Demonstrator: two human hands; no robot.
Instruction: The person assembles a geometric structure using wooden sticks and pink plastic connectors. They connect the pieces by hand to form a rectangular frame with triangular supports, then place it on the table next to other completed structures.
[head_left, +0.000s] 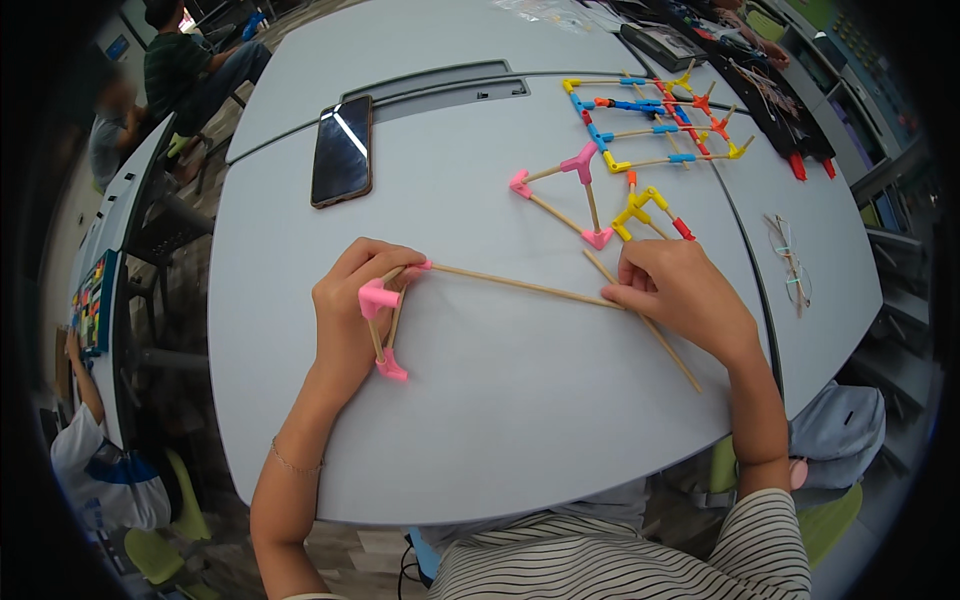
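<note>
My left hand (345,310) is closed around a small triangle of wooden sticks with pink corner connectors (378,298). From a pink connector at its fingertips, a long wooden stick (510,283) stretches right across the white table. My right hand (685,298) pinches that stick near its far end, thumb and finger together. Under the right hand a second wooden stick (672,352) lies slantwise, crossing the first one's end; whether the fingers touch it too is hard to see.
Beyond my hands lie a pink-cornered stick triangle (598,239), a yellow connector piece (632,214) and a larger multicoloured stick frame (660,130). A phone (342,155) lies at the far left, eyeglasses (790,262) at the right. A backpack (845,430) is beside the table; people sit leftward.
</note>
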